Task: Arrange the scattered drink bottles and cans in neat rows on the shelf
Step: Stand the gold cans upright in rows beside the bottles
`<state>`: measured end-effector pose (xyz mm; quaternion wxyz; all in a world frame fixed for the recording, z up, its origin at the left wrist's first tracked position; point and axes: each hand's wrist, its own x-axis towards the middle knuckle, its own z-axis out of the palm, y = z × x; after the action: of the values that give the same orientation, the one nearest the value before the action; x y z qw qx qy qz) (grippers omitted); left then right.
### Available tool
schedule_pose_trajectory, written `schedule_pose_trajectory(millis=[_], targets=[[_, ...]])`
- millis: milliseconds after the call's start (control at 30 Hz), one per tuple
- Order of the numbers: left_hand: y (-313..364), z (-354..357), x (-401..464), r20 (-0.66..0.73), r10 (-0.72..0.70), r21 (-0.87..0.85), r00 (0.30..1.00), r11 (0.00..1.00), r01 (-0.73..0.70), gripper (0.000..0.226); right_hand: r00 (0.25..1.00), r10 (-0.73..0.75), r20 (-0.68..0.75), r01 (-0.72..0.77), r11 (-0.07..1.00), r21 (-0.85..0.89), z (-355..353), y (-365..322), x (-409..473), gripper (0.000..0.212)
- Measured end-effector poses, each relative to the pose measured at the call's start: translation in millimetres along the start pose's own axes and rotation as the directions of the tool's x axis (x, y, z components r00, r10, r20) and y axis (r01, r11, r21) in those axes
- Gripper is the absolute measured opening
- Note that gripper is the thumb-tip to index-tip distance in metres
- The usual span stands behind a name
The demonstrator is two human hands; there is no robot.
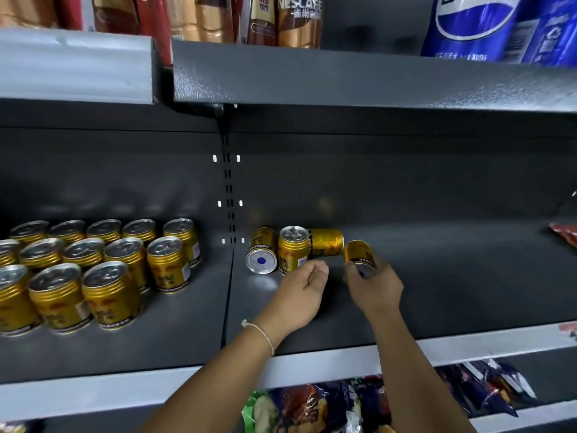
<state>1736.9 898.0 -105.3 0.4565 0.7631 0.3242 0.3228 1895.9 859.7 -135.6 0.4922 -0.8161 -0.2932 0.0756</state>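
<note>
- Gripping a tipped gold can (359,256) from above, my right hand (373,284) curls its fingers round the base end; the can leans toward me, as if being lifted to stand upright.
- My left hand (307,281), a bracelet (259,332) at the wrist, is loosely fisted and holds nothing; it sits just in front of the 1 upright can (292,248) of the scattered group, close enough to steady it.
- 2 more cans lie on their sides: 1 (262,250) shows its base with a blue dot, just left of the upright can; the other (326,242) lies crosswise behind, seemingly touching it.
- Neat rows (96,260) already stand on the left shelf panel, left of the panel seam (230,289); I judge them the target pattern.
- Open dark shelf (452,276) runs right of my hands, giving room to stand cans; a red packet (563,232) lies at its far right.
- The shelf's front lip (343,357) is near my wrists, and the upper shelf (343,76) leaves ample headroom.
</note>
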Motion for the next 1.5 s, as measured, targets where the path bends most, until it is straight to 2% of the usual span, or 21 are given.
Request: schedule_pose_trajectory(millis=[100,233,333,433,600,733,800,933,1033,1100,1167,1333,1433,1500], targets=[[3,0,0,-0.005,-0.057,-0.085,0.998,0.995,0.056,0.015,0.999,-0.006,-0.050,0.010,0.996,0.089,-7,-3,-14,0.033],[4,0,6,-0.031,-0.117,-0.243,0.993,0.964,0.106,0.016,0.996,-0.040,-0.078,0.057,0.974,0.220,-14,-17,-48,0.062],[14,-9,9,-0.047,-0.223,-0.425,0.974,0.887,0.183,0.021,0.983,-0.162,-0.087,0.180,0.941,0.286,-13,-33,-73,0.072],[22,-30,8,-0.009,-0.295,-0.564,0.955,0.790,0.239,0.025,0.970,-0.237,-0.050,0.241,0.914,0.326,-3,-49,-96,0.076],[21,-82,-8,0.019,-0.250,-0.583,0.968,0.784,0.214,0.046,0.915,-0.403,-0.035,0.394,0.868,0.303,22,-73,-123,0.075],[10,-117,-24,0.001,-0.216,-0.625,0.976,0.762,0.169,0.040,0.865,-0.502,0.010,0.482,0.836,0.262,45,-89,-141,0.076],[3,-134,-31,-0.043,-0.218,-0.647,0.975,0.749,0.139,0.041,0.864,-0.499,0.068,0.453,0.830,0.326,55,-96,-149,0.072],[-13,-168,-45,-0.093,-0.183,-0.608,0.979,0.789,0.090,0.043,0.850,-0.473,0.232,0.296,0.793,0.533,69,-110,-152,0.062],[-23,-187,-55,-0.084,-0.121,-0.578,0.989,0.814,0.051,0.046,0.794,-0.462,0.394,0.191,0.806,0.560,77,-121,-153,0.067],[-29,-198,-61,-0.057,-0.092,-0.555,0.994,0.830,0.045,0.048,0.749,-0.471,0.466,0.158,0.810,0.564,82,-127,-157,0.063],[-34,-206,-67,-0.037,-0.070,-0.503,0.997,0.863,0.042,0.046,0.726,-0.474,0.499,0.143,0.813,0.565,88,-131,-162,0.056],[-41,-220,-80,-0.033,-0.029,-0.359,0.999,0.933,0.015,0.043,0.727,-0.447,0.521,0.101,0.820,0.563,104,-131,-175,0.056],[-42,-229,-88,-0.037,0.042,-0.166,0.998,0.985,-0.048,0.034,0.733,-0.419,0.536,0.080,0.836,0.543,114,-128,-183,0.061],[-42,-233,-94,-0.099,0.107,-0.048,0.989,0.993,-0.112,0.036,0.744,-0.396,0.538,0.065,0.845,0.531,120,-125,-189,0.062]])
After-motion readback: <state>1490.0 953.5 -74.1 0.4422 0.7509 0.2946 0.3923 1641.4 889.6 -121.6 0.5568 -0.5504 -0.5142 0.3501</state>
